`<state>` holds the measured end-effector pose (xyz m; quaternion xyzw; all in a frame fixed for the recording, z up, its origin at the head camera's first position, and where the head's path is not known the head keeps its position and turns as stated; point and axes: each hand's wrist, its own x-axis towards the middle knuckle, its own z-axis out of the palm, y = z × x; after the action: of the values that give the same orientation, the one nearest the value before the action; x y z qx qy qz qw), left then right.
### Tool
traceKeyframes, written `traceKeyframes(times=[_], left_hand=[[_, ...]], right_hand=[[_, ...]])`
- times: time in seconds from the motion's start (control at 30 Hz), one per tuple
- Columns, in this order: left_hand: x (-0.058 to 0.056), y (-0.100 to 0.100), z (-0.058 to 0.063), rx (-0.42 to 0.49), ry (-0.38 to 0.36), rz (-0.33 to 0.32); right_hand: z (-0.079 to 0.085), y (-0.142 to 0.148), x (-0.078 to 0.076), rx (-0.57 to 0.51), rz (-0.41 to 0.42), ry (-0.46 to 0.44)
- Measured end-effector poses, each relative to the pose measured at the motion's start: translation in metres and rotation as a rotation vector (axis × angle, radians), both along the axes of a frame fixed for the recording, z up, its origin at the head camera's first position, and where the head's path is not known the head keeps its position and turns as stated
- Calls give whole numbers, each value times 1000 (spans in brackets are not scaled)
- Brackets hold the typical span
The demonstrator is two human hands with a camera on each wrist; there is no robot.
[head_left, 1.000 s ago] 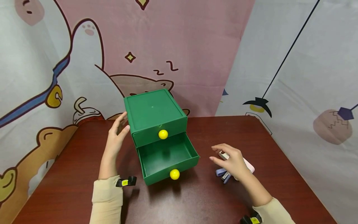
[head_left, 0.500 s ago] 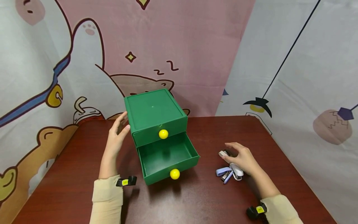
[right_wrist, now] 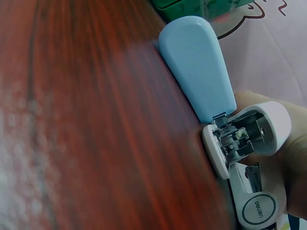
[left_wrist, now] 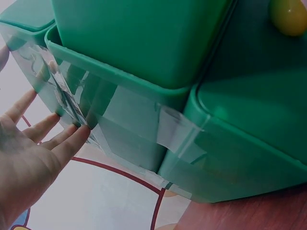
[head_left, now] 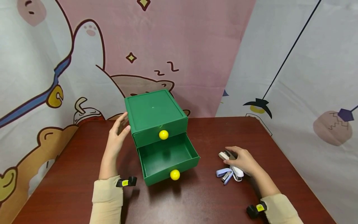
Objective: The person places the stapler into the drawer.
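A green two-drawer box (head_left: 153, 109) with yellow knobs stands on the table. Its lower drawer (head_left: 156, 178) is pulled out, and the inside shows bare. Against the box's left side rest the fingertips of my left hand (head_left: 116, 133); the left wrist view shows that hand (left_wrist: 33, 158) with its fingers stretched out. At the right, my right hand (head_left: 242, 160) holds a white stapler (head_left: 223, 156) lying on the table, thumb and fingers on opposite sides. Below it lie a small blue stapler (head_left: 222, 172) and a small white stapler (head_left: 238, 172). In the right wrist view, the fingers are mostly hidden behind staplers.
The brown table (head_left: 212, 202) runs back to a printed cloth (head_left: 204, 62) hanging behind and at both sides. Clear tape (left_wrist: 177, 129) covers part of the box's side. Between the box and the staplers is a stretch of tabletop.
My right hand has moved right and back over the white stapler, then lowered, with thumb and fingers closing round it. The left hand and the box have stayed put.
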<state>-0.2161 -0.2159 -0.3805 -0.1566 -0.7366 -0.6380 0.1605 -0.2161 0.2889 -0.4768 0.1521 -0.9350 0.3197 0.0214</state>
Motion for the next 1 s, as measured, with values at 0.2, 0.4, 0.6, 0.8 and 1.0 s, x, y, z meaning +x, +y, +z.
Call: traceKeyframes(times=[0.2,0.4,0.6,0.8,1.0], left_hand=[[-3,-1,-3,1,6,5],[-4,-2,-4,-5,1,5],[-3,-1,-4,-4,6,7],[-4,-2,-4,-4,9,6],[-3,-1,-4,-1,7,8]], right_hand=[[0,-1,-1,-21,18,28],[0,0,1,-48,15,46],[7,-4,3,-67,7,97],[21,-14,7,-109,32,170],[38,-28,12,-149,74,241]])
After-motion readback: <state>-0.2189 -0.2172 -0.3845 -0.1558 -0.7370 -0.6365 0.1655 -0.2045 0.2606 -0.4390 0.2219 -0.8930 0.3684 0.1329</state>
